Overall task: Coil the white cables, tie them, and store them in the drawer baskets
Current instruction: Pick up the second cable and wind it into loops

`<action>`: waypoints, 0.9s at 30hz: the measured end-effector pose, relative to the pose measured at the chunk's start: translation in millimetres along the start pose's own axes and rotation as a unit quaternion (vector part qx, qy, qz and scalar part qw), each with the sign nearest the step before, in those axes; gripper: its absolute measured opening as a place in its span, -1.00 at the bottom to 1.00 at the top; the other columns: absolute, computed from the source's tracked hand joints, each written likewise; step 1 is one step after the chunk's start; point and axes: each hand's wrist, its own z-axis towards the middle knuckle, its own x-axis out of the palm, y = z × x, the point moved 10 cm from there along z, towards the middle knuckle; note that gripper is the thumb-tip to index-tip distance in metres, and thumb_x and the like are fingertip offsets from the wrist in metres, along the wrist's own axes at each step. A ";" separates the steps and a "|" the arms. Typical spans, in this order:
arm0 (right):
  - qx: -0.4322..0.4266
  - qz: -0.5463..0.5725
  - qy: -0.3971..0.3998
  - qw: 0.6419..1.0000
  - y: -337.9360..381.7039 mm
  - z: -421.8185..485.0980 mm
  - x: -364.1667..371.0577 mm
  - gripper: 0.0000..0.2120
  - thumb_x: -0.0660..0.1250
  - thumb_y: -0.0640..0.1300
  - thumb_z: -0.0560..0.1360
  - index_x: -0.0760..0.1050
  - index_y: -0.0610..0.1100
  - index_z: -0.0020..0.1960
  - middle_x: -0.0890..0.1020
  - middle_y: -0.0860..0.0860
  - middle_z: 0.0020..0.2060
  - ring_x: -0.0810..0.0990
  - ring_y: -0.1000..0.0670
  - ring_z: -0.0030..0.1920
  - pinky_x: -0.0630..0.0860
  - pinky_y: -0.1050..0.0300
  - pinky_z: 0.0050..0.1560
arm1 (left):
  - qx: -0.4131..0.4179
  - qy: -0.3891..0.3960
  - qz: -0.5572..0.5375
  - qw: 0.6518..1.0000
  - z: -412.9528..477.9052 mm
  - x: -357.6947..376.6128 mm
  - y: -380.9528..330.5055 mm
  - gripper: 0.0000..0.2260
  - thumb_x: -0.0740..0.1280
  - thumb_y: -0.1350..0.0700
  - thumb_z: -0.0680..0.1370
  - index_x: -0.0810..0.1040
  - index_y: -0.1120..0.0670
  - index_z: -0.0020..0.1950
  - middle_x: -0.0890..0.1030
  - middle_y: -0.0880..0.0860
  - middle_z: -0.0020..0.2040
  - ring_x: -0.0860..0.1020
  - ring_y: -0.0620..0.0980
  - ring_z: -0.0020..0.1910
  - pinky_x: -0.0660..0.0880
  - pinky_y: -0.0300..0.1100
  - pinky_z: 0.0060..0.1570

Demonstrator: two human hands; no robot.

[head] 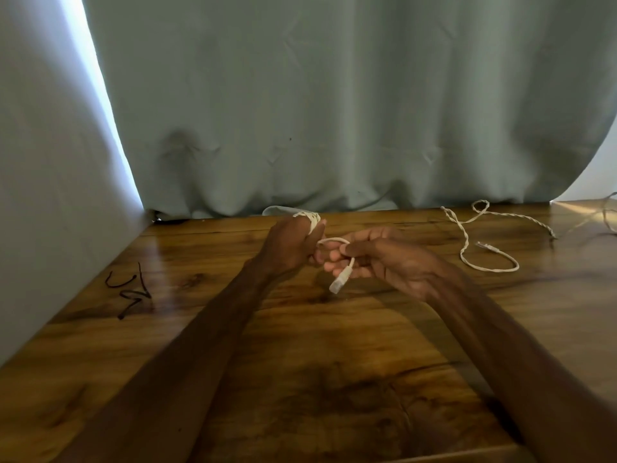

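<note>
Head view, only cam. Both forearms reach in from bottom edge over wooden table (pixel 300 379), elbows cut off by frame.

Left hand (pixel 290 245) fisted, back of hand toward cam; white cable (pixel 335 242) wound in several turns around it, coil (pixel 310 218) showing at top of fist. Fingers curled together, clamped on coil; palm side hidden, so turn count and grip detail not readable.

Right hand (pixel 394 262) just beside left, nearly touching. Thumb + fingertips (pixel 330 264) pinched on cable's free end, short loop arching between the two hands. Connector (pixel 339 285) hangs below right fingers, above tabletop, blurred; type not clear.

Second white cable (pixel 480 245) lies loose on table far right, well apart from hands, twisted look, small plug end (pixel 489 247) inside its curve. Runs toward right edge, partly washed out by glare (pixel 587 212), end cut off.

Dark ties (pixel 132 290) on table far left, near wall (pixel 50 195), bent/zigzag; count hard to tell, prob 2-3.

Grey-green curtain (pixel 334 95) fills background, hem on table's back edge. Pale object (pixel 277 209) behind left hand mostly hidden, can't ID.
</note>
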 end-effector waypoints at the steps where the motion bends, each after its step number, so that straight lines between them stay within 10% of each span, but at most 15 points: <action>1: -0.009 -0.010 -0.006 1.000 2.8 -0.5 -2.3 -0.79 0.27 -0.34 0.63 0.61 -0.36 0.19 0.74 -0.23 -0.03 0.75 -0.11 -0.07 0.69 0.10 -0.08 | -0.012 0.014 -0.013 1.000 -0.1 0.2 -0.9 -0.49 0.11 -0.08 0.74 0.60 0.07 -0.30 0.61 -0.03 -0.42 0.58 -0.14 -0.37 0.48 -0.10 -0.17; 4: -0.089 -0.161 -0.058 0.981 19.0 -2.7 -12.0 -0.77 0.21 -0.31 0.68 0.65 -0.20 0.08 0.72 -0.06 -0.23 0.67 0.07 -0.28 0.62 0.24 -0.23 | -0.071 0.065 -0.138 0.986 -3.1 3.8 -3.9 -0.40 0.11 -0.18 0.72 0.57 0.15 -0.34 0.61 0.05 -0.48 0.59 -0.05 -0.50 0.50 -0.18 -0.30; 8: -0.310 -0.458 -0.160 0.818 60.3 -16.8 -7.0 -0.61 0.24 -0.27 0.68 0.50 0.20 -0.14 0.55 0.19 -0.40 0.54 0.24 -0.36 0.36 0.43 -0.27 | -0.185 0.215 -0.334 0.899 -16.9 44.4 -7.8 -0.35 0.09 -0.41 0.62 0.42 0.13 -0.32 0.41 0.16 -0.52 0.39 0.07 -0.57 0.42 -0.15 -0.45; 15: -0.376 -0.462 -0.227 0.771 61.1 -18.5 -39.7 -0.77 0.17 -0.11 0.73 0.59 -0.12 0.14 0.56 0.12 -0.34 0.56 0.11 -0.33 0.39 0.30 -0.26 | -0.125 0.374 -0.507 0.767 -25.0 49.6 -82.0 -0.37 -0.05 -0.28 0.65 0.39 0.00 -0.50 0.26 -0.03 -0.64 0.23 -0.11 -0.68 0.33 -0.29 -0.59; 20: -0.339 -0.418 -0.210 0.816 32.9 -1.2 -32.2 -0.78 0.20 -0.16 0.61 0.60 -0.14 0.14 0.65 0.14 -0.12 0.59 0.27 -0.19 0.43 0.30 -0.18 | -0.122 0.300 -0.589 0.740 -13.0 39.5 -90.0 -0.41 0.08 -0.09 0.73 0.26 -0.03 -0.53 0.21 -0.07 -0.67 0.22 -0.11 -0.70 0.25 -0.29 -0.62; 27: -0.277 -0.269 -0.173 0.906 19.2 6.3 -10.7 -0.64 0.05 -0.34 0.71 0.52 -0.03 -0.01 0.55 0.04 -0.48 0.46 0.15 -0.55 0.35 0.34 -0.52 | -0.203 0.192 -0.657 0.700 -9.1 31.0 -72.6 -0.38 0.10 -0.13 0.70 0.25 -0.04 -0.58 0.20 -0.09 -0.70 0.29 -0.09 -0.71 0.27 -0.31 -0.64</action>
